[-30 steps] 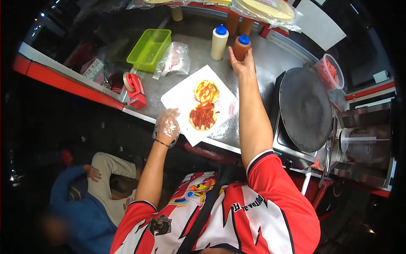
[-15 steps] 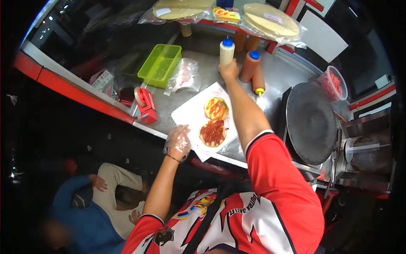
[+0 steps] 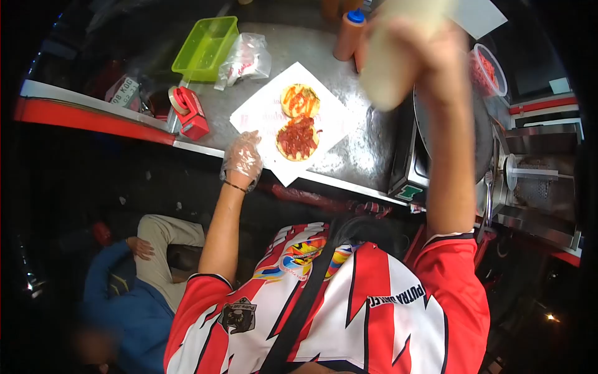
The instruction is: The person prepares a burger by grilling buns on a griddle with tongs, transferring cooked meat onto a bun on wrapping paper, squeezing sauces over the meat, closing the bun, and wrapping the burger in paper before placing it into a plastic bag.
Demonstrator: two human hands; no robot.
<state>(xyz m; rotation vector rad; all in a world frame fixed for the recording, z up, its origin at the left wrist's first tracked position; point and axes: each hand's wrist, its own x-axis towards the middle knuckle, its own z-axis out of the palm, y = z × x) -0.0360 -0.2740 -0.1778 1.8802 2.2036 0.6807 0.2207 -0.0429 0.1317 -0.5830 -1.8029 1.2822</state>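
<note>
My right hand (image 3: 433, 59) is raised high at the upper right, wrapped round a pale cream squeeze bottle (image 3: 392, 62); both are blurred. My left hand (image 3: 243, 156), in a clear plastic glove, rests at the left corner of the white paper (image 3: 336, 121); whether its fingers pinch the paper is hard to see. On the paper lie two round bun halves. The upper bun half (image 3: 300, 101) carries orange and red sauce, while the lower bun half (image 3: 297, 140) is covered with dark red topping. An orange sauce bottle (image 3: 349, 38) with a blue cap stands behind.
A green tray (image 3: 205, 50) and a plastic bag (image 3: 246, 59) lie at the back left, with a red tape dispenser (image 3: 190, 115) nearer. To the right are a round dark griddle (image 3: 427, 131) and a tub of pink shreds (image 3: 489, 71). A person in blue (image 3: 134, 318) sits below left.
My right hand has lifted the cream bottle off the counter and brought it up and to the right. My left hand remains at the paper's corner. The view has shifted.
</note>
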